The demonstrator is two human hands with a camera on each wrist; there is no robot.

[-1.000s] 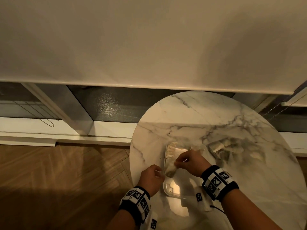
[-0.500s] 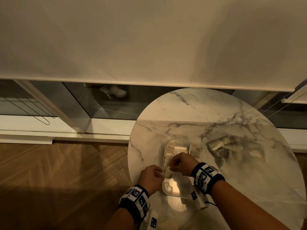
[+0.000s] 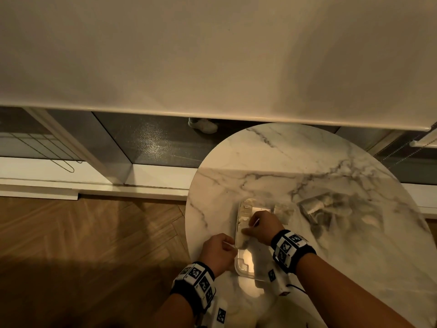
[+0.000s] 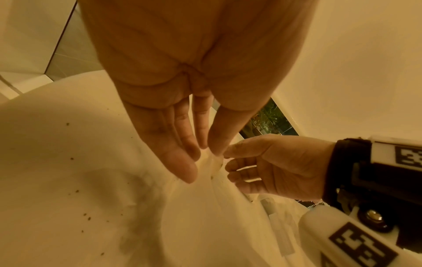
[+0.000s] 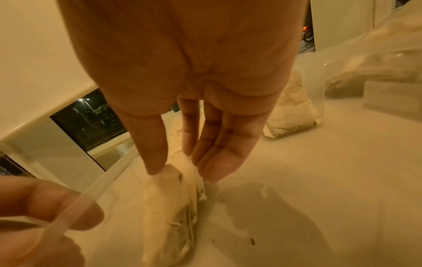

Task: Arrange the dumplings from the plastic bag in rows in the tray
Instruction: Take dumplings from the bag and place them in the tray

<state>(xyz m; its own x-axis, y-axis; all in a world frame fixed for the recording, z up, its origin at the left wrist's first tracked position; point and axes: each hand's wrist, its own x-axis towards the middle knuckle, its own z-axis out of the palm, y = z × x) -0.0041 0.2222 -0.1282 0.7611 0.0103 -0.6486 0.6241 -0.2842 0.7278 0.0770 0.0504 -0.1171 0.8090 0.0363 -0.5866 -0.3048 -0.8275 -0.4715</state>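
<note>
A clear plastic tray (image 3: 244, 268) lies on the marble table, with a row of pale dumplings (image 3: 245, 209) along its left wall. My right hand (image 3: 247, 230) pinches the top of one dumpling (image 5: 169, 207) between thumb and fingers, and its lower end rests on the tray floor at the near end of that row. My left hand (image 3: 230, 247) pinches the tray's left rim (image 5: 91, 195). The plastic bag (image 3: 331, 209) with more dumplings lies to the right of the tray.
A floured lump (image 3: 283, 211) sits in clear plastic between tray and bag. The round marble table (image 3: 307, 162) ends close to my left hand, with wooden floor (image 3: 94, 245) below. A lowered blind (image 3: 212, 55) and window frames stand behind.
My right hand has come nearer and leftward with the dumpling, bringing it down to the near end of the left row. The left hand has stayed on the tray rim.
</note>
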